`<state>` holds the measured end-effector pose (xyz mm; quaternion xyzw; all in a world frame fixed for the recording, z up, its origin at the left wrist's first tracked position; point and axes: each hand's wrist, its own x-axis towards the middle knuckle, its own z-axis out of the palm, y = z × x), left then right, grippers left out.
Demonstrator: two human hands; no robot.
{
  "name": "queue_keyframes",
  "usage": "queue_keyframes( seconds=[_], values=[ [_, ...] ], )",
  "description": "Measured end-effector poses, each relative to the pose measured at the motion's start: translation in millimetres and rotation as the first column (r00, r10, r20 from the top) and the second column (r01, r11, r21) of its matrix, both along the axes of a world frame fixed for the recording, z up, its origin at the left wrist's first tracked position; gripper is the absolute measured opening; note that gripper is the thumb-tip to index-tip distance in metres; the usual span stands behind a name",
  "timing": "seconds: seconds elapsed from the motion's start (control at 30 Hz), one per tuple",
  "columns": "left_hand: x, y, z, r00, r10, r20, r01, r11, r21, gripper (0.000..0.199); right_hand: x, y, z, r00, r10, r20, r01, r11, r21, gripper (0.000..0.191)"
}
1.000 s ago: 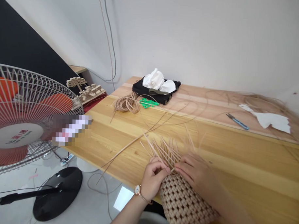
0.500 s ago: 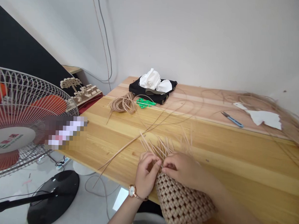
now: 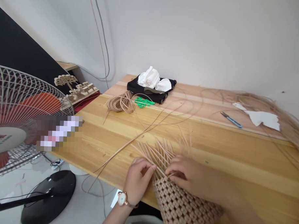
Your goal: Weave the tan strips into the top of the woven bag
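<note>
A tan woven rattan piece (image 3: pixel 180 204) with an open lattice pattern slants over the table's near edge, its lower end cut off by the frame. Loose rattan strands (image 3: pixel 160 155) fan out from its upper end. My left hand (image 3: pixel 138 178), wearing a watch (image 3: pixel 122 199), pinches a strand between thumb and forefinger at the left side of the fan. Close by, my right hand (image 3: pixel 188 175) is closed at the top border of the weave, thumb and fingertips on a strand. The right hand and forearm hide part of the weave.
A rattan coil (image 3: pixel 121 102), green pieces (image 3: pixel 143 102) and a black bag (image 3: pixel 134 85) topped by white tissue (image 3: pixel 149 77) sit toward the back. Blue-handled snips (image 3: pixel 232 120) and white paper (image 3: pixel 264 119) lie right. A fan (image 3: pixel 29 104) stands left. Long strands (image 3: pixel 128 142) cross the table.
My hands have moved slightly apart, the left one going left and down. The strands between them show more openly. The whole view has shifted a little.
</note>
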<state>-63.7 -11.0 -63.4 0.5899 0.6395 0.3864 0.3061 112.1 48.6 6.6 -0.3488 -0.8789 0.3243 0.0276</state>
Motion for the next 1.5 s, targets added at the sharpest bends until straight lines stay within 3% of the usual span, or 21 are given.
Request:
queue_keyframes(
  seconds=[0.07, 0.13, 0.2, 0.33, 0.47, 0.6, 0.67, 0.73, 0.83, 0.9, 0.97, 1.03, 1.1, 1.17, 1.2, 1.3, 1.37, 1.4, 1.5],
  values=[
    [-4.8, -1.6, 7.9, 0.998, -0.013, -0.056, 0.012, 1.000, -0.017, 0.024, 7.7, -1.8, 2.0, 1.000, 0.024, 0.005, -0.024, 0.992, 0.126, 0.020],
    [-5.1, 0.8, 17.8, 0.995, -0.065, -0.082, 0.069, 0.996, 0.054, 0.015, 12.8, -3.8, -0.2, 0.998, 0.059, 0.019, -0.062, 0.963, 0.262, 0.021],
    [-1.9, 7.6, 26.9, 0.974, -0.183, -0.130, 0.196, 0.976, 0.097, 0.010, 14.9, -5.3, -3.9, 0.995, 0.098, 0.020, -0.098, 0.919, 0.382, 0.019],
    [4.0, 25.2, 34.2, 0.867, -0.488, -0.104, 0.490, 0.872, -0.007, 0.011, 19.0, -3.9, -3.2, 0.991, 0.130, -0.015, -0.101, 0.838, 0.537, 0.016],
    [5.2, 32.4, 30.0, 0.781, -0.625, 0.001, 0.622, 0.778, -0.086, 0.008, 31.2, 2.3, 5.0, 0.996, 0.059, -0.070, 0.000, 0.764, 0.645, 0.028],
    [7.5, 30.6, 26.1, 0.776, -0.619, 0.122, 0.629, 0.773, -0.075, 0.009, 42.6, 5.5, 4.5, 0.989, -0.145, -0.043, 0.137, 0.736, 0.663, 0.039],
    [8.7, 29.3, 25.2, 0.789, -0.592, 0.164, 0.606, 0.794, -0.047, 0.008, 44.2, 4.7, 3.3, 0.956, -0.289, 0.045, 0.206, 0.775, 0.597, 0.033],
    [9.6, 28.5, 24.7, 0.795, -0.573, 0.200, 0.586, 0.810, -0.012, 0.008, 42.2, 2.5, 4.7, 0.922, -0.347, 0.171, 0.237, 0.856, 0.459, 0.029],
    [11.0, 27.9, 24.6, 0.781, -0.570, 0.255, 0.583, 0.812, 0.031, 0.006, 34.7, -2.4, 11.6, 0.933, -0.262, 0.246, 0.220, 0.958, 0.187, 0.028],
    [12.1, 27.3, 24.7, 0.778, -0.563, 0.279, 0.576, 0.816, 0.038, 0.006, 28.4, -6.3, 16.3, 0.937, -0.248, 0.246, 0.262, 0.965, -0.026, 0.028],
    [13.2, 26.3, 24.5, 0.783, -0.550, 0.291, 0.566, 0.824, 0.031, 0.007, 21.7, -10.1, 18.7, 0.914, -0.304, 0.269, 0.378, 0.877, -0.297, 0.028],
    [13.9, 25.1, 24.0, 0.795, -0.527, 0.300, 0.546, 0.837, 0.022, 0.009, 14.5, -13.7, 18.1, 0.879, -0.372, 0.297, 0.476, 0.688, -0.548, 0.022],
    [14.1, 24.1, 23.2, 0.808, -0.506, 0.301, 0.525, 0.851, 0.019, 0.011, 8.1, -16.6, 15.4, 0.853, -0.425, 0.304, 0.503, 0.510, -0.698, 0.013],
    [13.7, 23.8, 22.2, 0.819, -0.498, 0.284, 0.514, 0.857, 0.019, 0.011, 4.1, -18.3, 11.7, 0.839, -0.461, 0.290, 0.498, 0.435, -0.750, 0.011],
    [13.3, 23.8, 21.7, 0.825, -0.496, 0.271, 0.512, 0.859, 0.017, 0.011, 3.3, -18.6, 9.9, 0.836, -0.475, 0.275, 0.501, 0.455, -0.736, 0.013],
    [12.3, 23.9, 19.9, 0.831, -0.487, 0.269, 0.506, 0.863, -0.001, 0.011, 4.2, -17.7, 5.2, 0.853, -0.492, 0.174, 0.500, 0.676, -0.541, 0.017],
    [12.0, 23.5, 17.9, 0.822, -0.488, 0.294, 0.514, 0.858, -0.013, 0.013, 4.9, -16.6, 2.7, 0.855, -0.496, 0.150, 0.509, 0.751, -0.421, 0.018],
    [12.0, 23.2, 16.7, 0.817, -0.485, 0.312, 0.516, 0.856, -0.018, 0.014, 4.7, -16.0, 1.4, 0.849, -0.509, 0.144, 0.518, 0.743, -0.425, 0.018],
    [12.1, 22.5, 13.2, 0.809, -0.448, 0.380, 0.499, 0.865, -0.043, 0.016, 1.6, -14.8, -2.7, 0.812, -0.572, 0.116, 0.525, 0.630, -0.573, 0.014]
  ],
)
